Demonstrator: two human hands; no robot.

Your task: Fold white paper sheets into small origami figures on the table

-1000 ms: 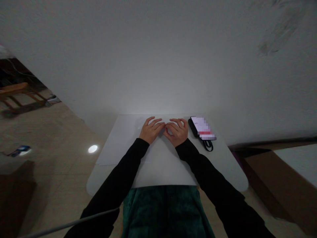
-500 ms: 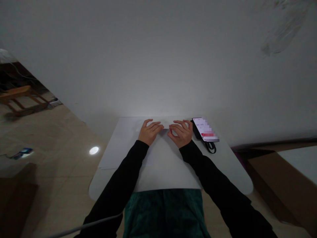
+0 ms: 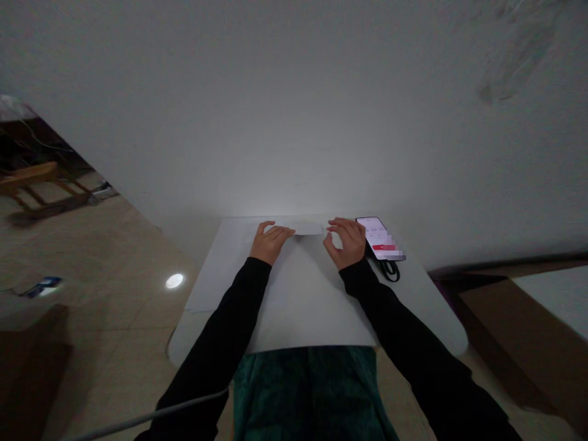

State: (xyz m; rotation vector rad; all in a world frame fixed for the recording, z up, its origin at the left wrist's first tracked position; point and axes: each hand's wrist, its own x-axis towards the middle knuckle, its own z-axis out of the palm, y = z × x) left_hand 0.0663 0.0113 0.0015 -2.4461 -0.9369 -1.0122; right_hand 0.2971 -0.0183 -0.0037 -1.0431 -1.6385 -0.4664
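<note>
A small piece of white paper is held up over the far part of the table. My left hand pinches its left end between thumb and fingers. Just off the paper's right end is my right hand, thumb and fingers curved and apart, with nothing visible between them. Larger white paper sheets lie flat on the left side of the white table, partly under my left hand and forearm.
A lit phone lies at the right, close to my right hand, with a black looped strap below it. A pale wall rises behind the table. Cardboard stands to the right and a wooden stool far left.
My hands have moved apart. The right hand has shifted right, off the paper, with its thumb and fingers spreading. The left hand moved slightly left, and more of the paper shows between them.
</note>
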